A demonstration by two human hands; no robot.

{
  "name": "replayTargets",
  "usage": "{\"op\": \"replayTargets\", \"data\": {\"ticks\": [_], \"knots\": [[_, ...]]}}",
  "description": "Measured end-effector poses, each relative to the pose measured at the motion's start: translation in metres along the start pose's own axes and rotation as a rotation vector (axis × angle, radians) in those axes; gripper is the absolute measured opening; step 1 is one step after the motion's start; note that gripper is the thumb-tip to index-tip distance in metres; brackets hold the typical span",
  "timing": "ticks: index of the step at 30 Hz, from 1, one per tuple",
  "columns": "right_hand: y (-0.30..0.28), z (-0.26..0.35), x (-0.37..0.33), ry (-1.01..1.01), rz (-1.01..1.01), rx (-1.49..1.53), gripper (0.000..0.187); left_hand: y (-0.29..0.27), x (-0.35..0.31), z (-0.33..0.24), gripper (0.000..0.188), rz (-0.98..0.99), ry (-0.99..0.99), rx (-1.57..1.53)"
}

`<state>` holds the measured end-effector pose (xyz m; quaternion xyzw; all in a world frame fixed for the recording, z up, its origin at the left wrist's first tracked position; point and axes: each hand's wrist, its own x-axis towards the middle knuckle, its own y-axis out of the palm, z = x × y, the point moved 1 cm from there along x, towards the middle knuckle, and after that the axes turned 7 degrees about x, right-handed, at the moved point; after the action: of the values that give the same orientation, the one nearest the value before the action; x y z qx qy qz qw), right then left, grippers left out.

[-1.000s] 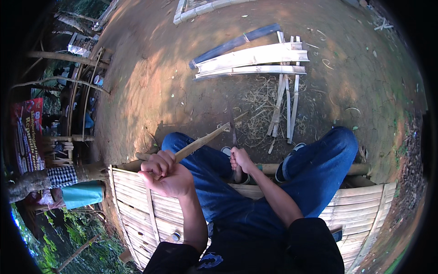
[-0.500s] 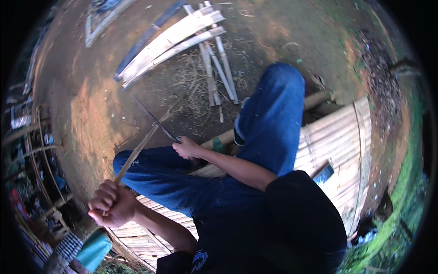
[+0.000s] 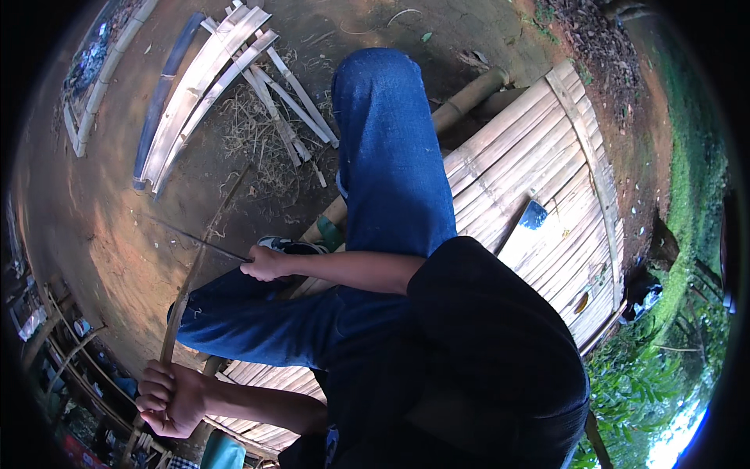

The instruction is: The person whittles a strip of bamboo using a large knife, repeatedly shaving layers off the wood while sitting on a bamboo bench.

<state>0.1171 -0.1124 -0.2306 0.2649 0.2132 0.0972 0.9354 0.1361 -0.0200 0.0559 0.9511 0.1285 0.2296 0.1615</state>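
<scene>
My left hand is closed in a fist around the lower end of a long thin bamboo strip. The strip slants up and away from the fist, passing by my bent left knee. In my right hand is the handle of a long, narrow, dark-bladed knife. Its blade points left and crosses the strip beyond the knee, apparently against it. A small curl of shaving hangs near my left knee. My right forearm lies across my lap.
I sit on a bamboo-slat platform with a phone to my right. On the ground ahead are split bamboo pieces, thin strips and a heap of shavings. A bamboo frame lies far left.
The view has turned, so the ground pieces sit further left in the picture. Both hands keep their grips, and the knife still crosses the strip.
</scene>
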Motion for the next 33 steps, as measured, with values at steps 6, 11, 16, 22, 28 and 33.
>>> {"op": "replayTargets", "data": {"ticks": [6,11,16,22,28,33], "knots": [[0.021,0.019,-0.011,0.420,0.030,0.442,0.031,-0.006,-0.013,-0.002,0.032,0.113,-0.010,-0.028],[0.029,0.045,-0.019,-0.342,0.203,-0.345,0.028,-0.014,0.001,-0.002,0.033,0.117,-0.059,-0.077],[0.003,0.004,0.005,0.261,-0.073,-0.121,0.040,-0.030,0.008,-0.014,0.034,0.026,-0.031,-0.045],[0.023,0.022,0.003,-0.006,0.034,-0.369,0.034,-0.054,0.016,-0.010,0.036,0.056,0.034,-0.073],[0.033,0.024,-0.008,-0.124,0.145,-0.511,0.031,-0.046,0.013,-0.013,0.038,0.076,0.042,-0.035],[-0.035,-0.026,0.030,0.461,-0.238,-0.322,0.044,-0.054,0.013,-0.015,0.039,0.008,0.061,-0.018]]}}
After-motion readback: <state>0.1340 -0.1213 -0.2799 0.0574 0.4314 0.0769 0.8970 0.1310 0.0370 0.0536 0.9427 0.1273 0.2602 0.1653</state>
